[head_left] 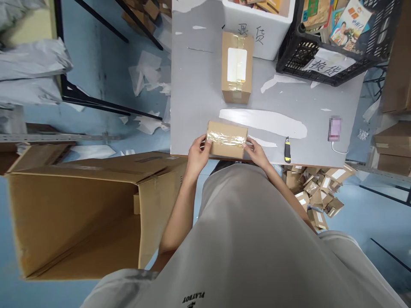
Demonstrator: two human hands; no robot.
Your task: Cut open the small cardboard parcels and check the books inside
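Note:
A small brown cardboard box with shiny clear tape along its middle lies at the near edge of the grey table. My left hand grips its left end, and my right hand holds its right end. Beyond it stands a second, taped cardboard box with a white label. To the right of my right hand lies a yellow and black box cutter. White torn patches mark the tabletop just past the small box.
A white foam box and a black crate of books stand at the table's back. A phone-like object with a cable lies at the right. A large open carton stands at the left, and small boxes are heaped below right.

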